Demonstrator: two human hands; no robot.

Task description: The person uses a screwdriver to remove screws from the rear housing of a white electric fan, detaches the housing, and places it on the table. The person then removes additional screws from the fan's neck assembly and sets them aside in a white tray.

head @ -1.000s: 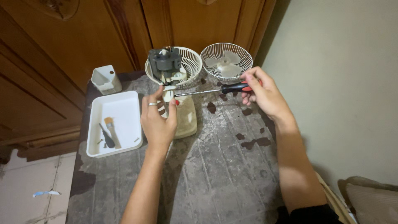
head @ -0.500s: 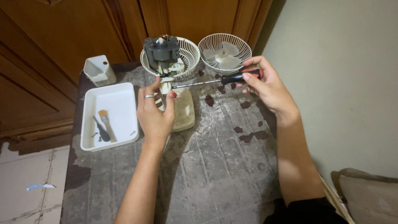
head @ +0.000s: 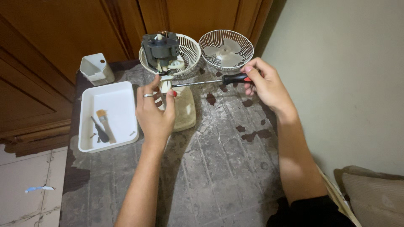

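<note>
Left hand [head: 153, 111] pinches the fan stand's neck [head: 166, 85] beneath the grey motor [head: 160, 47]; right hand [head: 263, 86] grips a red-and-black screwdriver [head: 210, 80], its tip touching the neck, right of the white tray [head: 108, 115].

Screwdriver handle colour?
Black with a red end, on the screwdriver held by the right hand; head view.

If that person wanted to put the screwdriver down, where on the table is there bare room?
The near half of the table, between the two forearms, is bare. So is the strip along the wall side, right of the fan base. The far end is crowded: motor in its grille, second grille holding the blade. The white tray fills the left, with a brush inside.
</note>
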